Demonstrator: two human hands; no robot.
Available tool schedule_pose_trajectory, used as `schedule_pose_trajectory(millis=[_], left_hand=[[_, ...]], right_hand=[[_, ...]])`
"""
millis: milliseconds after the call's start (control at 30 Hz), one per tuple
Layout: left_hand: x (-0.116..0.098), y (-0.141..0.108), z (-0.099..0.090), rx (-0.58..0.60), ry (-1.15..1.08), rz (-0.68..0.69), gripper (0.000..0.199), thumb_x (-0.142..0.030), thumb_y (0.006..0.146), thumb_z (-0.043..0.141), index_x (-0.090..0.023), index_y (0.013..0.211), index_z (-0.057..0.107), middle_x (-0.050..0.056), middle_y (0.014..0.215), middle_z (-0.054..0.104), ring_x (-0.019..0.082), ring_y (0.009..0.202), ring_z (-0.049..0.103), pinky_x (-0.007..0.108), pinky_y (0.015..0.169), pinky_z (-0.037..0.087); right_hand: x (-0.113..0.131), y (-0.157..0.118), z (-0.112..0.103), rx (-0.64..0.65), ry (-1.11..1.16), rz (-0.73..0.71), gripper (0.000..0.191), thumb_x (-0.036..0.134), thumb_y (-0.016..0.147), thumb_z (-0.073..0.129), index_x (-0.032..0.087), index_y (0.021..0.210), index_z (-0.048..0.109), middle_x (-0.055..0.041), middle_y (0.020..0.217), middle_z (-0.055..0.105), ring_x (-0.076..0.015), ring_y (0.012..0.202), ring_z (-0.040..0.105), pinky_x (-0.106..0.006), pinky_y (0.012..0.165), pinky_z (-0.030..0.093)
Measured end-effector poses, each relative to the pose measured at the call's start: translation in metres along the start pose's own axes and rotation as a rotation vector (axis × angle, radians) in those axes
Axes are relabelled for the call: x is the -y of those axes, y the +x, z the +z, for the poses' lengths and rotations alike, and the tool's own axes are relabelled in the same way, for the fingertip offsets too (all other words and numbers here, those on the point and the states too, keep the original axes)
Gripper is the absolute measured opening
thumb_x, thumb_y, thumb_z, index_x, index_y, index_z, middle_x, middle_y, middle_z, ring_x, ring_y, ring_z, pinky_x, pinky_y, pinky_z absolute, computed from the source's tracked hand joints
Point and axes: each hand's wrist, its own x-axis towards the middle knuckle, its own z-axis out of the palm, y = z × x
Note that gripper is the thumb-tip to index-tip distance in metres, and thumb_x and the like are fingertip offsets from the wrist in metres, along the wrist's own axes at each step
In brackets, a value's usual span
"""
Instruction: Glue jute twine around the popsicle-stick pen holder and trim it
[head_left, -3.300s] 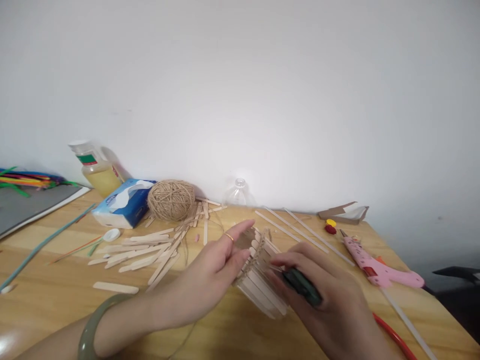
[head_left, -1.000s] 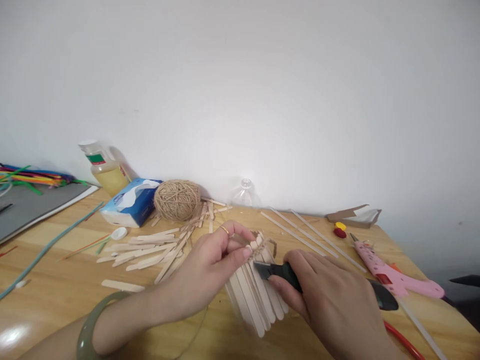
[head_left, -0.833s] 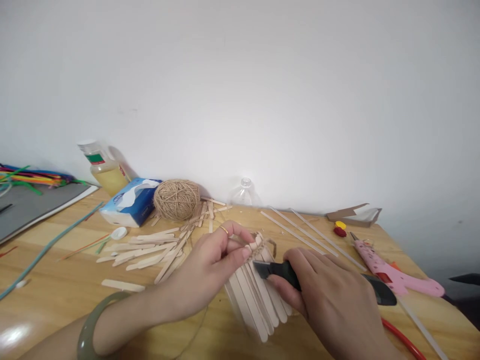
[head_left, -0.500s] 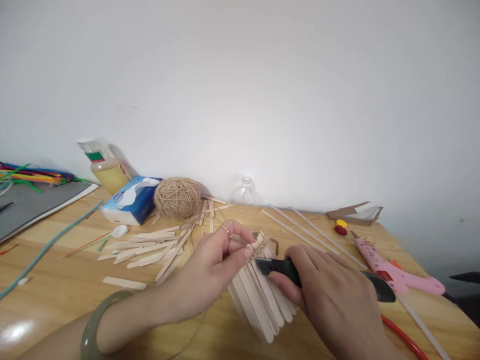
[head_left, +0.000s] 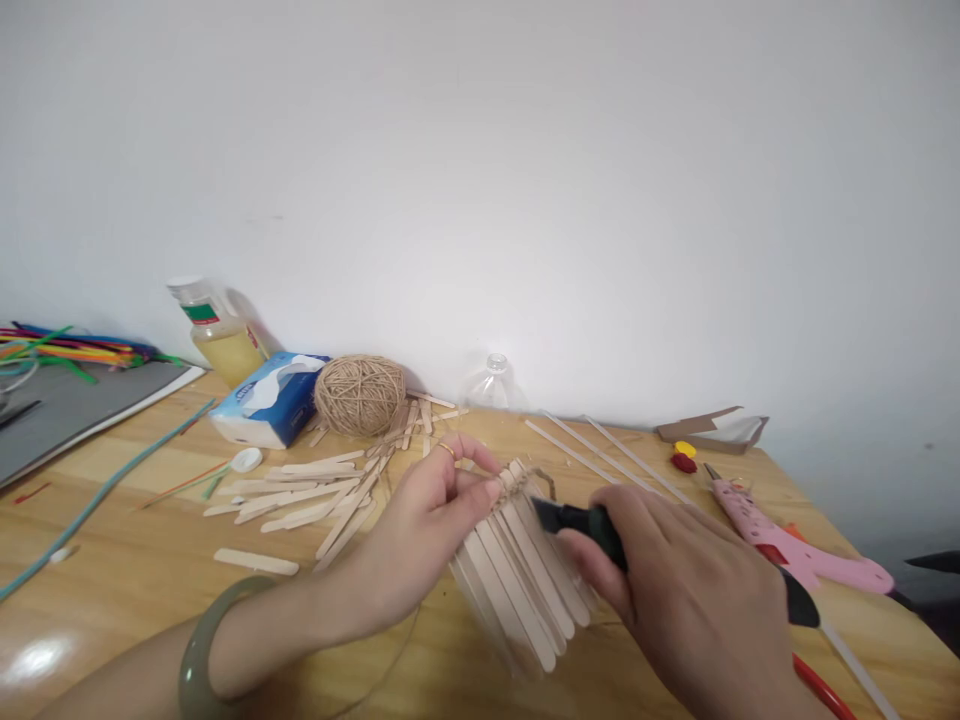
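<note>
Pale wood makes up the row of craft sticks (head_left: 516, 597), which is seen between five and six o'clock from the middle of the view, held at a tilt over the worktop (head_left: 127, 610) and bound near its upper end by a twine band (head_left: 513, 487). At its ten o'clock, the upper end is pinched between thumb and forefinger of the left hand (head_left: 431, 520). At its two o'clock, a dark-handled knife (head_left: 581, 522) is gripped in the closed right hand (head_left: 690, 570), its blade pointed at the sticks near the band; contact cannot be made out. A loose twine end (head_left: 553, 487) is curled at the band's three o'clock. Little weight is to be expected; the sticks are judged stiff lengthwise but easily snapped or pulled loose if bent sideways, while the twine is probably soft and rough, so little slipping is to be feared there. The surest hold is likely offered by the bound end; the free ends, toward five o'clock, could be splayed by a squeeze.
</note>
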Motion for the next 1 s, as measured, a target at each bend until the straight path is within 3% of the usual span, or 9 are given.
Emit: schedule_pose_trajectory(millis=[167, 667, 833, 1000], left_hand=[[0.0016, -0.0013, 0.0006, -0.031, 0.075, 0.004, 0.022, -0.039, 0.085, 0.054, -0.021, 0.089, 0.044, -0.007, 0.059, 0.047, 0.008, 0.052, 0.041, 0.020, 0.049, 0.031], [0.0020, -0.0040, -0.0033, 0.072, 0.210, 0.056, 0.017, -0.036, 0.088, 0.051, -0.020, 0.083, 0.045, -0.008, 0.056, 0.036, 0.007, 0.050, 0.030, 0.019, 0.048, 0.024], [-0.0006, -0.0025, -0.0026, 0.061, 0.153, 0.055, 0.017, -0.034, 0.086, 0.053, -0.019, 0.080, 0.046, -0.009, 0.055, 0.036, 0.006, 0.049, 0.027, 0.019, 0.047, 0.023], [-0.0012, 0.0007, -0.0015, 0.030, 0.067, 0.024, 0.020, -0.032, 0.083, 0.057, -0.019, 0.075, 0.044, -0.010, 0.050, 0.033, 0.006, 0.046, 0.026, 0.019, 0.044, 0.021]], right_hand=[[0.0049, 0.0020, -0.0029, 0.014, 0.105, -0.078, 0.044, 0.047, 0.094, 0.030, 0.022, 0.060, 0.044, 0.0028, 0.048, 0.047, -0.0139, 0.044, 0.045, -0.027, 0.050, 0.024], [-0.0005, 0.0046, 0.0008, 0.055, 0.163, -0.140, 0.046, 0.050, 0.094, 0.028, 0.021, 0.063, 0.046, 0.0026, 0.050, 0.050, -0.0140, 0.046, 0.048, -0.026, 0.050, 0.026], [0.0030, 0.0029, 0.0002, -0.005, 0.098, -0.134, 0.044, 0.046, 0.094, 0.030, 0.020, 0.063, 0.047, 0.0014, 0.051, 0.048, -0.0151, 0.049, 0.046, -0.028, 0.054, 0.029], [-0.0010, -0.0009, -0.0024, -0.092, 0.035, -0.090, 0.036, 0.045, 0.093, 0.036, 0.018, 0.075, 0.052, -0.0017, 0.059, 0.055, -0.0169, 0.056, 0.051, -0.029, 0.059, 0.033]])
